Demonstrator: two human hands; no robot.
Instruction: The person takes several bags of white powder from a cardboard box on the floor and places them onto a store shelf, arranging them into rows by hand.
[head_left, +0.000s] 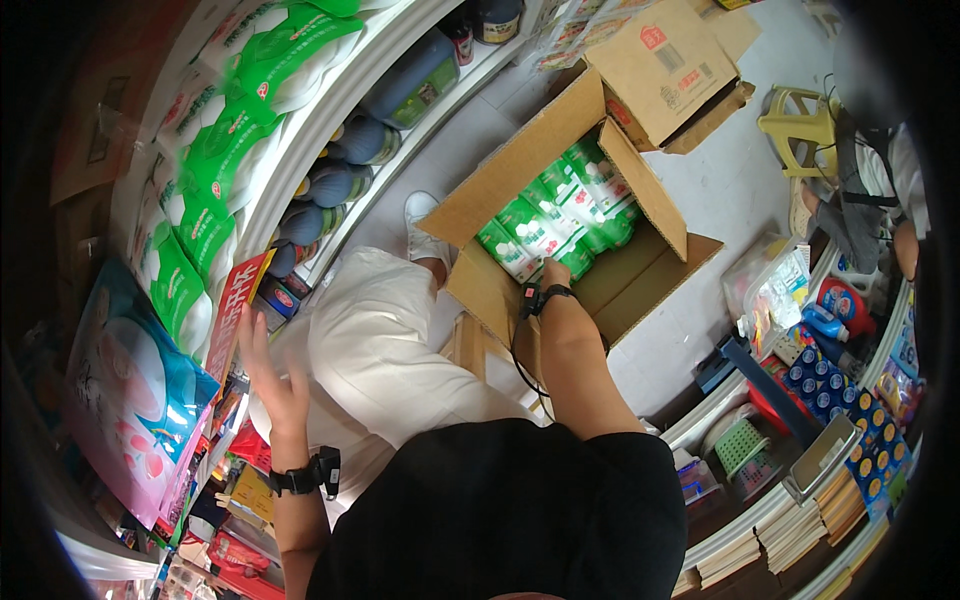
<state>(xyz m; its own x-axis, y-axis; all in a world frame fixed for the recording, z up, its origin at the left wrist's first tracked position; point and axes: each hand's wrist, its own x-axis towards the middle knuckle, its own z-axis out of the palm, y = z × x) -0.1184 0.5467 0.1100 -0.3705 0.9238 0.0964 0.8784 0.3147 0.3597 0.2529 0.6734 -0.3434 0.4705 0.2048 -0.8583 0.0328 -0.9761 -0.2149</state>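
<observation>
An open cardboard box (517, 172) stands on the floor with its flaps spread, partly filled with green-and-white plastic packages (559, 214). My right hand (556, 273) reaches inside at the near edge of these packages; its fingers are largely hidden, so I cannot tell if it grips one. With fingers spread, my left hand (277, 375) is raised at the shelf side and holds nothing. Beside it are a red printed shelf strip (238, 307) and a blue-and-pink plastic bag (142, 397). Similar green-and-white packages (232, 142) line the upper shelf.
Large bottles (337, 180) stand on the lower shelf at left. Another cardboard box (664, 67) is beyond the open one. A yellow plastic stool (799, 127) and a seated person (862, 187) are at upper right. Shelves with plastic baskets (739, 450) and goods run along the right.
</observation>
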